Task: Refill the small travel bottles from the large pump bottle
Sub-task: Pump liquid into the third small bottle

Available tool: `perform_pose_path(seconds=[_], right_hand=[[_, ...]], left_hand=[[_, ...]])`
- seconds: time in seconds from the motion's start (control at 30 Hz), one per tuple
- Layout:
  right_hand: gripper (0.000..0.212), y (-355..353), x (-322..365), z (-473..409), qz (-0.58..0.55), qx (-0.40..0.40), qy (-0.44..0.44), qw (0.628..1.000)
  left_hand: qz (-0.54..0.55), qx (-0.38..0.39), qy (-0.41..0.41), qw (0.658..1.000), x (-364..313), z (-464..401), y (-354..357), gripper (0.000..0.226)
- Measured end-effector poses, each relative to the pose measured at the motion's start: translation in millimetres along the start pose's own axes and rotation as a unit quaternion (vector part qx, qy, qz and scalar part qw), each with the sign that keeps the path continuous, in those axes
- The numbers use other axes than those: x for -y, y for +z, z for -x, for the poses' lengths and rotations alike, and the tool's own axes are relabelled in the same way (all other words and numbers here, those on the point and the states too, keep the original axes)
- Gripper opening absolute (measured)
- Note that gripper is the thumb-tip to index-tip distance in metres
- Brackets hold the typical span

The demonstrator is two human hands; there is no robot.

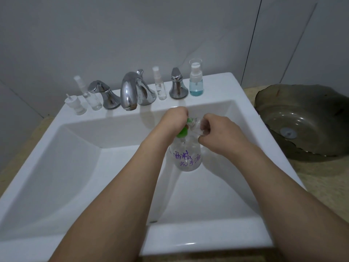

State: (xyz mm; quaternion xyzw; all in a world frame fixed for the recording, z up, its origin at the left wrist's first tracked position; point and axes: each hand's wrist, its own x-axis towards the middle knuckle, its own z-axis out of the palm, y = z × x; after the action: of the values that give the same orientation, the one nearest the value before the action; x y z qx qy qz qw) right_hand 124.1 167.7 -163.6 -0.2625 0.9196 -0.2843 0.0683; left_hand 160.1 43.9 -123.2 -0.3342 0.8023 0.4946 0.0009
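Both forearms reach forward over the white rectangular sink [56, 167], hands meeting above the basin near its back wall. Left hand [174, 120]: wrist bent, fingers curled down over the green pump head [184, 129] of the large pump bottle [186, 156], gripping it. Right hand [215, 132]: fingers curled round a small clear travel bottle [198, 124], held tilted with one end touching the pump head; whether its mouth meets the nozzle cannot be told. Pump bottle is clear, upright inside the basin, below and between the two hands; purple handwriting on its side reads 酒精, second line partly legible, appears 洗手液. On the back ledge, left to right: loose white spray cap [75, 105], clear slim spray bottle [88, 95], chrome left tap handle [105, 94], chrome faucet spout [134, 89], second clear slim spray bottle [160, 85] with small dark print, unreadable, chrome right tap handle [177, 85], spray bottle of blue liquid [196, 78] under a clear cap. Dark glass bowl [306, 120] on the counter to the right of the sink
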Motion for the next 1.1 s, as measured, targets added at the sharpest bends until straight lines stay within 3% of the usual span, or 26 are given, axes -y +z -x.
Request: perform_pose_path(seconds=[0.37,0.77,0.9,1.1], right_hand=[[0.019,-1.9,4.5,-0.6,0.005,-0.054,-0.018,0.998],[0.018,-2.1,1.0,0.5,0.006,-0.01,0.001,1.0],[0.018,-2.2,2.2,0.2,0.011,-0.012,0.0,1.0],[0.017,-4.1,5.2,-0.4,0.012,-0.044,-0.014,0.999]], left_hand=[[0.108,-0.069,0.061,0.99,-2.0,-6.2,-1.9,0.022],[-0.013,0.008,0.014,1.0,0.0,-3.3,-1.1,0.03],[-0.008,0.015,0.012,1.0,-0.8,-0.6,-2.5,0.021],[0.044,-0.04,0.077,0.995,0.0,-1.1,-4.3,0.022]])
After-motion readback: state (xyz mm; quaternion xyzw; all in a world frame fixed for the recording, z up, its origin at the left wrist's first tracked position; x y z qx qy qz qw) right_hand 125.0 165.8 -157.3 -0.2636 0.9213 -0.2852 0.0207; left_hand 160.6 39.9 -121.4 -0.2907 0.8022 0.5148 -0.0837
